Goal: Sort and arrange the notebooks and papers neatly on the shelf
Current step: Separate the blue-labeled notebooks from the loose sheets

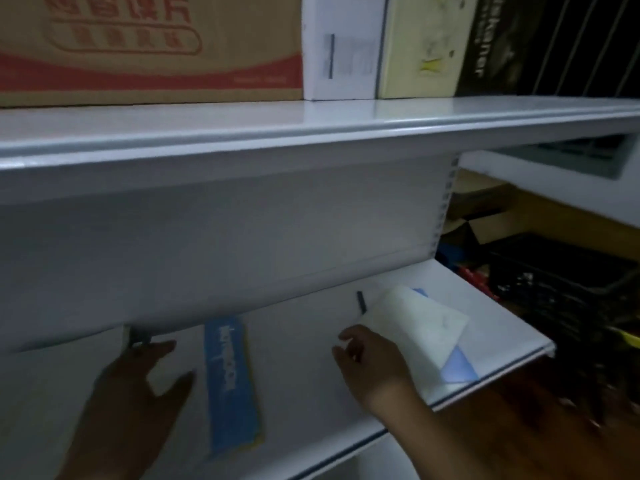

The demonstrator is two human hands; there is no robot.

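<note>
— So, fingers first: what are they doing?
— Left hand (135,393) hovers over the lower shelf (304,344), fingers spread, thumb out to the side, gripping nothing. Right hand (372,362) reaches in from the front edge, fingers (346,337) loosely curled. Looks like it's touching the left edge of the white paper (419,334), but too blurry to tell if it's pinching it.
— And the paper, where exactly?
— Toward the shelf's right end, lying flat, turned at an angle to the front edge. It sits on top of a blue sheet (457,368), w/ a blue corner poking out near the front edge and another bit at the back.
— Anything between the hands?
— Blue notebook (230,386), long & narrow, white lettering, yellow along one side. Flat on the shelf, running back to front, close beside the left hand's thumb.
— Other stuff?
— Small dark pen-like thing (361,302) just behind the right hand, near the back panel. Upper shelf (311,129) carries a cardboard box (149,46) w/ red print at left, then a white box (343,46), a pale yellow box (426,46) and a dark box (485,43) side by side toward the right.
</note>
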